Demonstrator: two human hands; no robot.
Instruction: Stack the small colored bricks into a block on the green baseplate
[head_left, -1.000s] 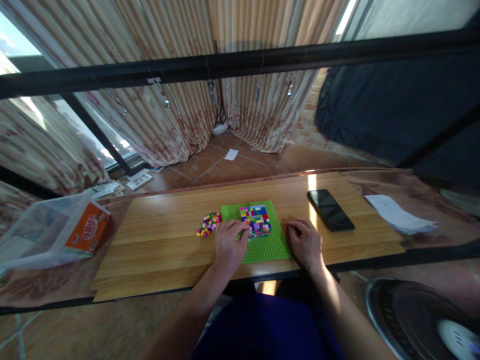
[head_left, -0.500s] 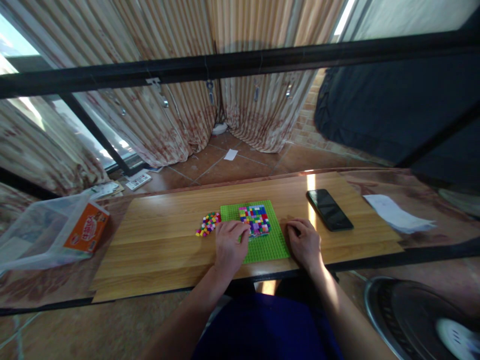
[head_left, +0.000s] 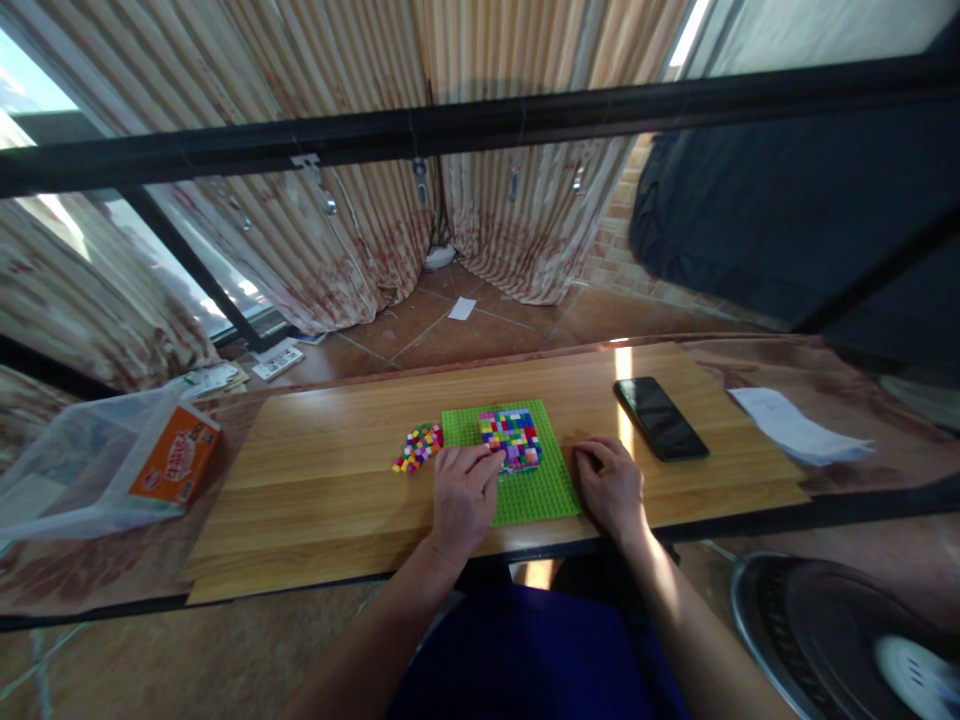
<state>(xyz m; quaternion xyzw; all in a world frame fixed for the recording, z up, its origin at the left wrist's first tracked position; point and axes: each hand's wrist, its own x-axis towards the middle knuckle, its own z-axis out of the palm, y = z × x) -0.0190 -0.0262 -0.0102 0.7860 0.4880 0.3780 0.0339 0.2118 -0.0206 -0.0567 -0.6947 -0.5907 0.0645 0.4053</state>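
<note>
A green studded baseplate (head_left: 551,494) lies on the wooden board, carrying a square patch of small multicoloured bricks (head_left: 511,432) near its far side. My left hand (head_left: 466,495) is over the baseplate's left part, thumb and fingers closed together, fingertips at the near left corner of the patch. Whatever is between those fingertips is hidden or too small to name. Left of the baseplate, loose small bricks (head_left: 417,447) lie in a pile. My right hand (head_left: 611,487) rests curled beside the baseplate's right edge, with no object showing in it.
A black phone (head_left: 660,418) lies on the wooden board (head_left: 300,500), right of my right hand. Farther right is a white paper (head_left: 799,428). At the far left stands a clear plastic bin (head_left: 82,465) with an orange label. A dark bar crosses beyond the board.
My left hand's fingertips have shifted slightly right along the near edge of the brick patch. My right hand stays curled in the same place.
</note>
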